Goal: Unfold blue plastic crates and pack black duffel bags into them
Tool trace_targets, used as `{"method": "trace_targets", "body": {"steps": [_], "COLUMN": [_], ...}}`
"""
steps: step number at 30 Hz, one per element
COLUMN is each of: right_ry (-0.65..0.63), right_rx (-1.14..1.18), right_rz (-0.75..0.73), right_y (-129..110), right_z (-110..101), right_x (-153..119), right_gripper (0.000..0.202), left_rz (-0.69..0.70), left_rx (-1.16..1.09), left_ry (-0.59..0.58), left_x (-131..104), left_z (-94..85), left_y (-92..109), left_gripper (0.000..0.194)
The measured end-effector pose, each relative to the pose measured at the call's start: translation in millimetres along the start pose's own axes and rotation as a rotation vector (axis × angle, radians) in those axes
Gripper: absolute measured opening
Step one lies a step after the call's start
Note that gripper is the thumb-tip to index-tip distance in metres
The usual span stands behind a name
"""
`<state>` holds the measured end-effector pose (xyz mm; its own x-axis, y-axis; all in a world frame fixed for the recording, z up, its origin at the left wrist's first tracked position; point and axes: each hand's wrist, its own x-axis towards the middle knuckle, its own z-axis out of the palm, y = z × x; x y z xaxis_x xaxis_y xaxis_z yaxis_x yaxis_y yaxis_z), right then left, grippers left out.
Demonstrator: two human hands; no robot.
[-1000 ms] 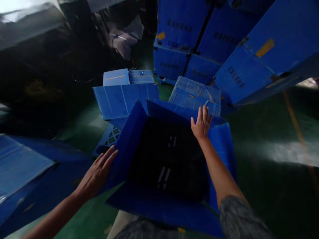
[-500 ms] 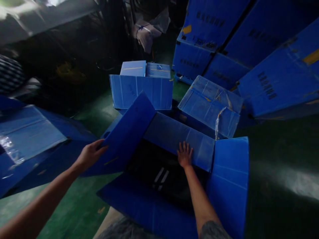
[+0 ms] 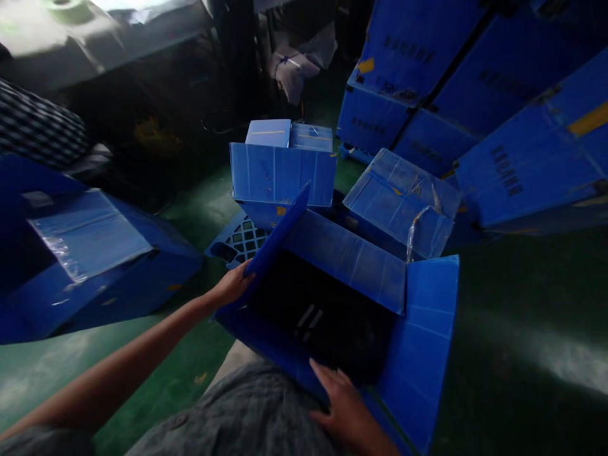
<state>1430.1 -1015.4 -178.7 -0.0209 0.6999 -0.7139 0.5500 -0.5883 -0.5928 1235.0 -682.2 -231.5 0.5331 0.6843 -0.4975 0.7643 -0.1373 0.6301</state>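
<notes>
An open blue box (image 3: 351, 263) stands in front of me with its flaps up. Dark material (image 3: 332, 316) with white stripes lies inside. My left hand (image 3: 232, 284) grips the left flap (image 3: 280, 237), which leans inward, fingertips at its outer edge. At the near side, my right hand (image 3: 342, 405) is against the near flap, fingers apart and holding nothing. The right flap (image 3: 422, 335) stands spread outward.
Another open blue box (image 3: 104, 234) lies at left, near checkered cloth (image 3: 40, 126). Beyond are a blue box with smaller boxes (image 3: 285, 174), a blue pallet (image 3: 244, 237), a taped box (image 3: 403, 196) and stacked boxes (image 3: 413, 50) at right.
My left hand has swung the left flap up and to the right. My right hand has left the far flap and moved back to the near flap. More of the pallet shows.
</notes>
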Motion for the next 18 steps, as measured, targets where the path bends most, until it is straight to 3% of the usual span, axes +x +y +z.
{"method": "trace_targets", "body": {"steps": [3,5,8,10,12,15,18], "right_ry": [0.091,0.223,0.521,0.768,0.927,0.944,0.890], "right_rx": [-0.176,-0.292,-0.414,-0.491,-0.546,-0.589,-0.622], "right_rz": [0.171,0.163,0.149,0.155,0.133,0.138,0.153], "right_y": [16.7,35.4,61.6,78.0,96.1,125.8,150.3], "right_z": [50.0,55.4,24.6,-7.5,-35.6,-56.9,-57.3], "right_x": [-16.0,-13.9,8.7,37.2,71.6,120.4,156.2], "right_gripper": [0.051,0.045,0.030,0.048,0.065,0.077,0.076], "left_rz": [0.035,0.047,0.035,0.006,-0.012,0.037,0.144], "left_rx": [-0.035,-0.056,-0.087,-0.099,-0.109,-0.111,-0.109], "left_ry": [0.014,0.010,0.014,0.035,0.025,-0.034,-0.046], "left_x": [2.2,4.7,11.1,17.0,21.0,14.5,-5.0], "left_z": [-3.6,-13.9,-40.4,-56.9,-63.4,-45.2,5.1], "left_y": [-7.4,-17.5,-40.0,-53.9,-60.5,-51.0,-23.5], "left_gripper": [0.066,0.061,0.063,0.076,0.085,0.087,0.089]}}
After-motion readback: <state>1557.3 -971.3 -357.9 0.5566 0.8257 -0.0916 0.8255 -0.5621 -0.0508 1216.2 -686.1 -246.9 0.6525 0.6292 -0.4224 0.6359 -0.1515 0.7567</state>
